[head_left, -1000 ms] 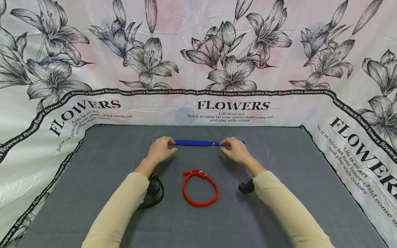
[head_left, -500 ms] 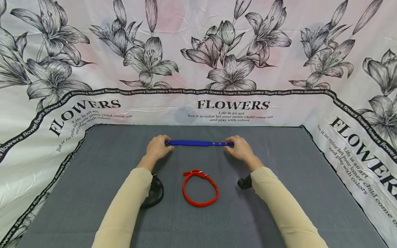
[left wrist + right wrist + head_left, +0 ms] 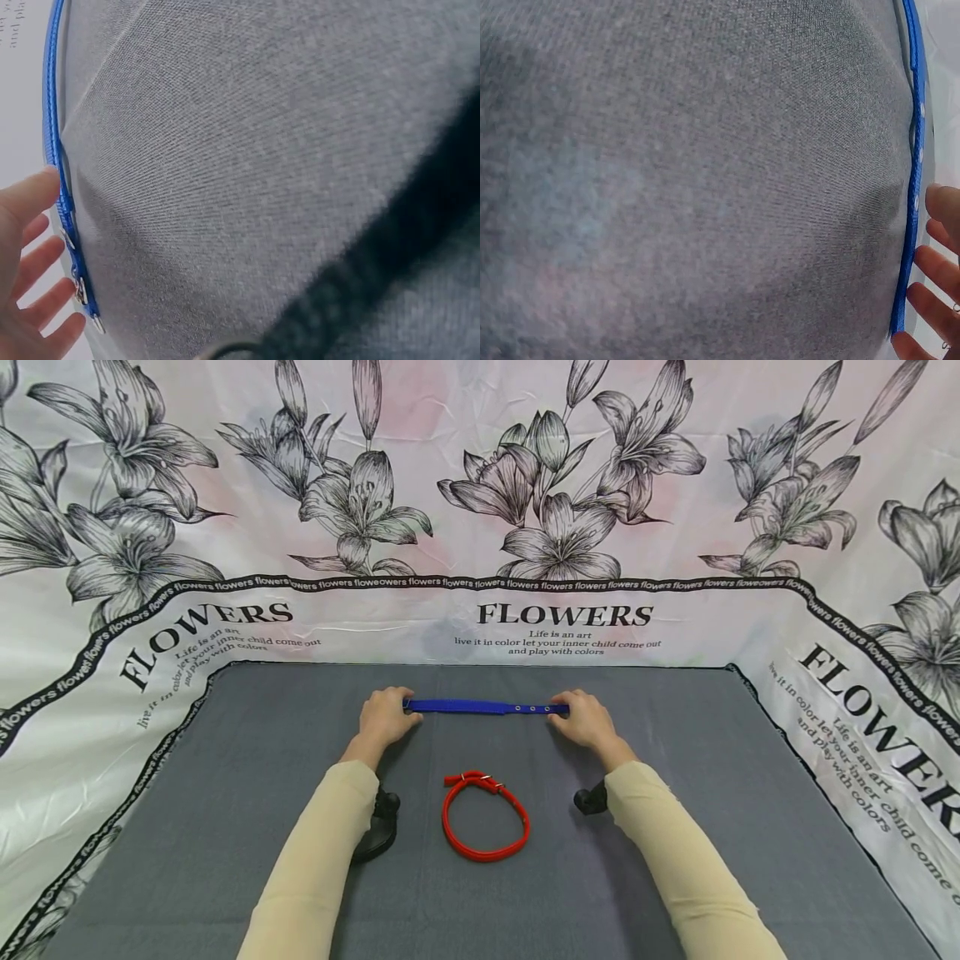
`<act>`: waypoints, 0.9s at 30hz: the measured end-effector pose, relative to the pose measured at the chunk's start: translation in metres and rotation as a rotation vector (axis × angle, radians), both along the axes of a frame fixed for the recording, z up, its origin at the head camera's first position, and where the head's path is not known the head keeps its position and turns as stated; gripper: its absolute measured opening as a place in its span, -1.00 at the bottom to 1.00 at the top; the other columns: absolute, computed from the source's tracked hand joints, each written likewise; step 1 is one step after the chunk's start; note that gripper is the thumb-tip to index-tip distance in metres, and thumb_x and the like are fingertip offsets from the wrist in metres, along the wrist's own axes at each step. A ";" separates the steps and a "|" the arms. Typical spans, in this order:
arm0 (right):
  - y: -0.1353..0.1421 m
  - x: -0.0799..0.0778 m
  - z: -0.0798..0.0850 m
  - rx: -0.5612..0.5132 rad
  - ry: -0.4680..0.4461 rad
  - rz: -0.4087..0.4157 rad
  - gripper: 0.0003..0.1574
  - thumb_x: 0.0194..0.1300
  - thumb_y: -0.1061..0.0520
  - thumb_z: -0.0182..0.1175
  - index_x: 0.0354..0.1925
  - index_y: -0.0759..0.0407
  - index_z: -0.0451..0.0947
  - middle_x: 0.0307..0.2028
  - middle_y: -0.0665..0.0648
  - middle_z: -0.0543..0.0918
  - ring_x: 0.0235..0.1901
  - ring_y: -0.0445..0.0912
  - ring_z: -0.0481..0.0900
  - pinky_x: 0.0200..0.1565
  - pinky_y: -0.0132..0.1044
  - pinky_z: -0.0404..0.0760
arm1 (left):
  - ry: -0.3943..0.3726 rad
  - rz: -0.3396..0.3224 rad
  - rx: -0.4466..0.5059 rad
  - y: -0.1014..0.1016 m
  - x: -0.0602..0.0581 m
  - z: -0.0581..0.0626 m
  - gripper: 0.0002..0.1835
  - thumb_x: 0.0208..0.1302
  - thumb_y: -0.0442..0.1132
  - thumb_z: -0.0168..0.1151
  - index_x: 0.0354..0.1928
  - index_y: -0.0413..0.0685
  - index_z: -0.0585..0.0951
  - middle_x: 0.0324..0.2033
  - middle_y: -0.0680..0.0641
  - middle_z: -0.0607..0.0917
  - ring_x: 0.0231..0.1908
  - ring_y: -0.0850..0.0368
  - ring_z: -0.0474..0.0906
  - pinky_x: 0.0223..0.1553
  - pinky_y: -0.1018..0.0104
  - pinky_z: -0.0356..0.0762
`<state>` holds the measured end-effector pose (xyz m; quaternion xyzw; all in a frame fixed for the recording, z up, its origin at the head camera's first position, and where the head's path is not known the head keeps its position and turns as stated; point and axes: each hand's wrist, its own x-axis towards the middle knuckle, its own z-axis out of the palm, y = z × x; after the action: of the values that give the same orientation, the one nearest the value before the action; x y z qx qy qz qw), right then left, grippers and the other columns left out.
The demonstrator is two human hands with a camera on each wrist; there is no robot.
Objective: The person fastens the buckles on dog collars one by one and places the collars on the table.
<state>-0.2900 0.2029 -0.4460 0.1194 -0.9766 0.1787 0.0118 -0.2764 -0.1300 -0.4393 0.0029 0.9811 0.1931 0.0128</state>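
Observation:
In the head view, a flat blue collar (image 3: 472,706) stretches straight from side to side near the back of the grey table. My left hand (image 3: 384,714) holds its buckle end, and in the left wrist view the thumb (image 3: 45,182) overlaps the strap while the fingers spread beside the metal buckle (image 3: 79,289). At the end with the punched holes is my right hand (image 3: 585,718). Its fingertips (image 3: 921,256) touch the strap in the right wrist view, and the thumb stands slightly off it. A red round collar (image 3: 486,855), buckled into a loop, lies nearer me between the forearms.
A black collar (image 3: 377,845) lies on the grey cloth (image 3: 480,914), partly hidden by the left sleeve. Dark wrist-camera parts (image 3: 591,800) stick out by the right sleeve. A flower-printed white curtain (image 3: 420,618) borders the table at the back and sides.
Both hands have slid outward along the blue collar, the right one to cover its tip, which showed beyond it a second ago. In the last half second they have barely moved.

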 end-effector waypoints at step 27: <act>0.001 0.001 -0.001 0.102 0.005 0.001 -0.75 0.16 -0.03 0.24 -0.26 0.09 0.55 -0.22 0.16 0.55 -0.13 0.13 0.47 -0.19 0.06 0.34 | -0.010 -0.064 -0.133 0.002 0.000 0.001 -0.74 0.19 -0.07 0.25 -0.14 -0.02 0.59 -0.17 -0.12 0.54 -0.09 -0.10 0.42 -0.07 0.01 0.32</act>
<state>-0.2893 0.2035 -0.4465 0.1209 -0.9843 0.1286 0.0078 -0.2766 -0.1280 -0.4384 0.0323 0.9911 0.1271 0.0240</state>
